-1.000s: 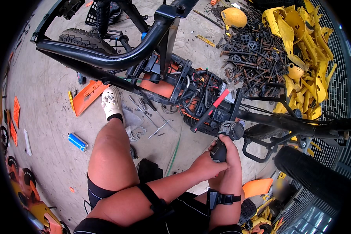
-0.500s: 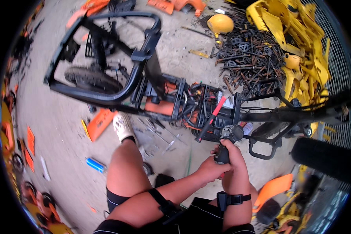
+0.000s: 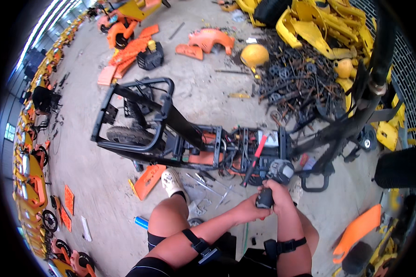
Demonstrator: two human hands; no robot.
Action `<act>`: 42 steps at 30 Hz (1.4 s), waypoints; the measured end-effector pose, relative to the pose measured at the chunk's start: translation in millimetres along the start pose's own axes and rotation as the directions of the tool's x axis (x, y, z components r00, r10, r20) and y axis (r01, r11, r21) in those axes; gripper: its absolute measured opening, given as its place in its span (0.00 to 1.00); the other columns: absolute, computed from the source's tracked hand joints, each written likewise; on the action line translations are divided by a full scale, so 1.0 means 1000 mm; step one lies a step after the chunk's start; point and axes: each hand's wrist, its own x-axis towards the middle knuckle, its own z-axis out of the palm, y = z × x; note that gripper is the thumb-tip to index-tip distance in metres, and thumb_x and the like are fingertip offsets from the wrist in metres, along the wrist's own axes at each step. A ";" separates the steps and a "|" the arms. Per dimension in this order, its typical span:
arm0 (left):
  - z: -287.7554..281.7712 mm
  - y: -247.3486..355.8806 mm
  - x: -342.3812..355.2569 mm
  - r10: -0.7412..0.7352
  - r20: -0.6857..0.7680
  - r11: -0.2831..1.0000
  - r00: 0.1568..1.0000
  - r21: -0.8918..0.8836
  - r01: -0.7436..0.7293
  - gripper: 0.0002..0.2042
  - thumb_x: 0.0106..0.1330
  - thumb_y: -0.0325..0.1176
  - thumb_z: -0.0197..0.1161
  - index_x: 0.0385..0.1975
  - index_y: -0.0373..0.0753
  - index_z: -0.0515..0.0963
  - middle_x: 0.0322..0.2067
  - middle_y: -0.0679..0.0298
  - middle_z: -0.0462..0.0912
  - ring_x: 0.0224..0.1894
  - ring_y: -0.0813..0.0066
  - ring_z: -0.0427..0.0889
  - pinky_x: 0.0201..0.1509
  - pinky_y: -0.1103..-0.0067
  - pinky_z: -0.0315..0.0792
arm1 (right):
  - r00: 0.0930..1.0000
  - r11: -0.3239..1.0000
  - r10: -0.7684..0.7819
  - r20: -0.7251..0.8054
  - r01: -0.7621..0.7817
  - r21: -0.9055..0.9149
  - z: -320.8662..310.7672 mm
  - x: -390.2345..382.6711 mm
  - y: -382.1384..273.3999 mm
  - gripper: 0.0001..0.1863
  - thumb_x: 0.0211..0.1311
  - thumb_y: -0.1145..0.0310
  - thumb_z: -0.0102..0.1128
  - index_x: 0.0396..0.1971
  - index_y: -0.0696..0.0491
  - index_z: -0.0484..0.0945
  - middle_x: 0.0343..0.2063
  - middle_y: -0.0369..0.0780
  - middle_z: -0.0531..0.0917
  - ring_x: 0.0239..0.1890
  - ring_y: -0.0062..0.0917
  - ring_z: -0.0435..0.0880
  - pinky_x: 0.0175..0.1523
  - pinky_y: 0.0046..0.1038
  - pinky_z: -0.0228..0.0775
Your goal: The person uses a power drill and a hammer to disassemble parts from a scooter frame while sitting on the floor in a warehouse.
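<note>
- Right hand (image 3: 278, 190): you hold the black grip of a power tool (image 3: 281, 171) with your fingers wrapped round it, thumb side uppermost.
- Left hand (image 3: 247, 211): your fingers close in on the same grip from the left, low down; some of them are hidden, so their exact hold cannot be told.
- Power tool: its grey-and-black head stands just beyond your fingers, over the near edge of a black metal frame (image 3: 186, 123); whether the two touch cannot be told.
- Frame: it lies on the floor (image 3: 111, 196) ahead of your fingers and runs off to both sides, with wires and orange parts inside.
- Red-and-black handle (image 3: 260, 150): it lies slantwise across the frame, ahead of your fingers and slightly left.
- Thin metal tools (image 3: 207, 185): loose on the floor, left of your fingers.
- Orange panel (image 3: 149, 182): farther left, near your white shoe (image 3: 172, 181).
- Blue can (image 3: 141, 222): well left of your fingers, partly behind your knee.
- Dark metal parts (image 3: 293, 78): heaped well beyond your fingers, beside yellow panels (image 3: 316, 33).
- Orange piece (image 3: 359, 231): on the floor, well right of your fingers.
</note>
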 end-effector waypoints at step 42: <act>0.020 -0.002 -0.045 0.133 -0.363 0.991 0.922 0.056 -0.121 0.19 0.52 0.38 0.67 0.40 0.31 0.79 0.34 0.52 0.84 0.37 0.62 0.85 0.43 0.71 0.77 | 0.916 0.590 -0.208 0.343 0.397 -0.703 -0.055 0.162 0.116 0.14 0.62 0.62 0.62 0.46 0.50 0.80 0.44 0.37 0.82 0.46 0.27 0.80 0.51 0.30 0.74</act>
